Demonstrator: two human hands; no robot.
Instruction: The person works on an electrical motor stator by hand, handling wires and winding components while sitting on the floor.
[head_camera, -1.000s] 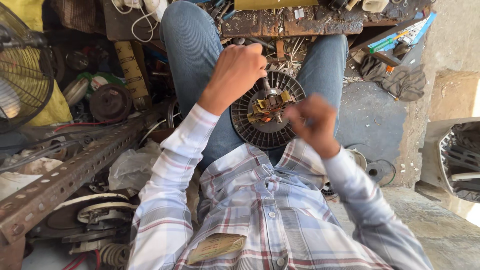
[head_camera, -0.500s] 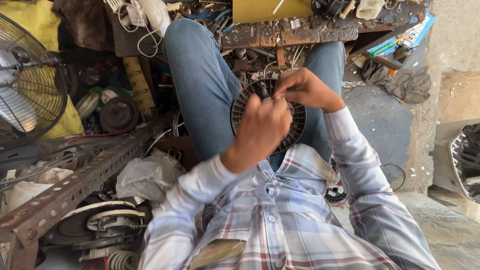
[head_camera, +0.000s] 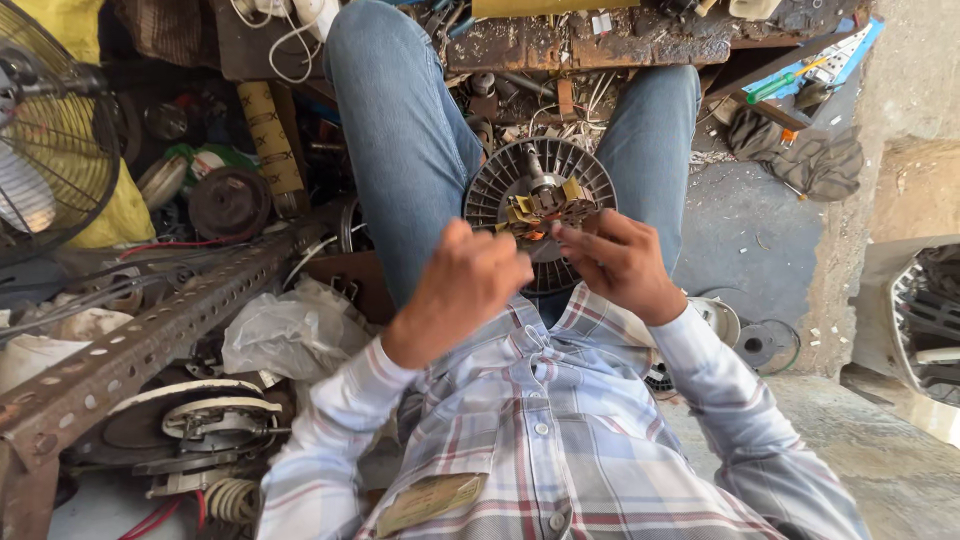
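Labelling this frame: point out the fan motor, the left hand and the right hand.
fan motor (head_camera: 540, 190): head view, on its central windings.
left hand (head_camera: 470, 280): head view, back of the hand.
right hand (head_camera: 625, 262): head view, back of the hand.

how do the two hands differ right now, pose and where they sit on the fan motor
The left hand is curled into a loose fist, knuckles up, at the near left edge of the fan motor. The right hand is more open, its fingers stretched toward the yellow windings at the centre. Both hands are bare, with plaid sleeves.

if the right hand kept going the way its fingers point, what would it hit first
Most likely the yellow-and-copper winding block at the middle of the round finned motor part. The right hand has its fingertips almost on it, though depth is hard to judge.
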